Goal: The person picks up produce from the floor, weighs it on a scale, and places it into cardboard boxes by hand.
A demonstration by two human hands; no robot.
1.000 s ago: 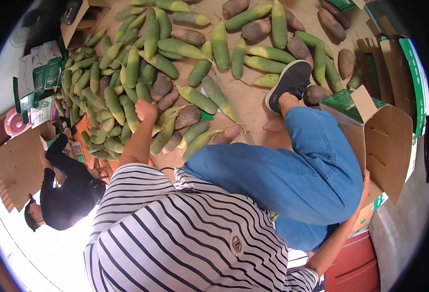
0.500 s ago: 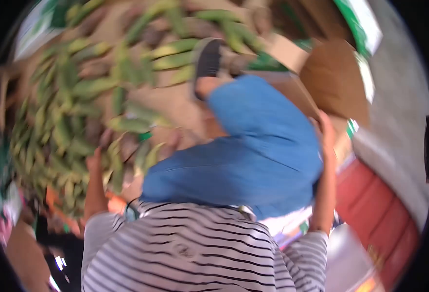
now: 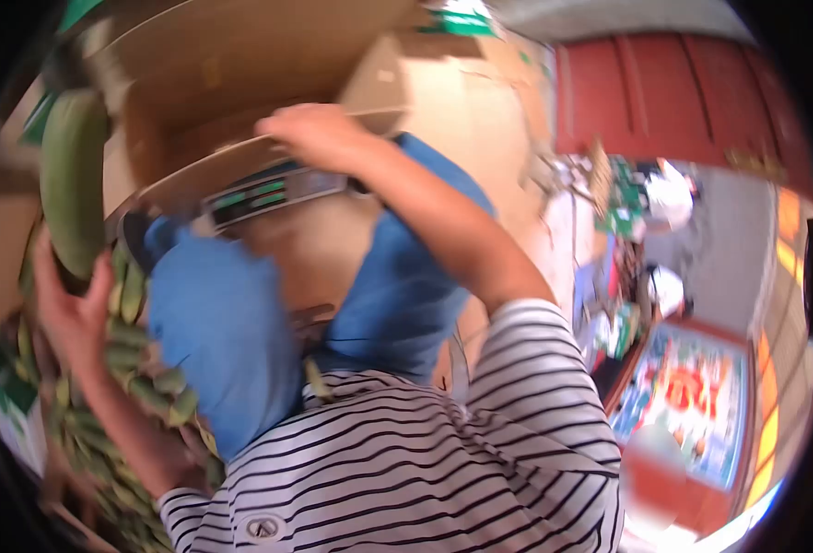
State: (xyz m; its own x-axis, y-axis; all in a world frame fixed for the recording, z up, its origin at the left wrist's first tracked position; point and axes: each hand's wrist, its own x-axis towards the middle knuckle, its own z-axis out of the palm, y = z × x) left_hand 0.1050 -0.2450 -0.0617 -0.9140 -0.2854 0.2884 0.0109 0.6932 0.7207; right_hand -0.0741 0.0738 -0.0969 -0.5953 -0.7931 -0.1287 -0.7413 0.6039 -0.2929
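A long, thick green cucumber (image 3: 73, 189) stands nearly upright in the picture at the left. Its lower end rests in my left hand (image 3: 73, 309), with the thumb on one side and the fingers on the other. My right hand (image 3: 309, 134) is closed over the near rim of a large cardboard box (image 3: 240, 152). Just below that rim, partly covered by the box, lies a digital scale (image 3: 273, 195) with lit green digits. A pile of green, yellowish cucumbers (image 3: 102, 442) spreads below my left forearm.
My bent knees, in blue trousers, stand between the pile and the scale. Flattened cardboard (image 3: 466, 120) covers the floor beyond the box. Dark red panels (image 3: 673, 97) rise at the upper right. People (image 3: 669, 198) are farther off, beside a framed colourful board (image 3: 683, 401).
My view has swung to the right. My left hand, low over the pile before, now has a cucumber raised in it. My right hand has moved from beside my knee onto the box rim.
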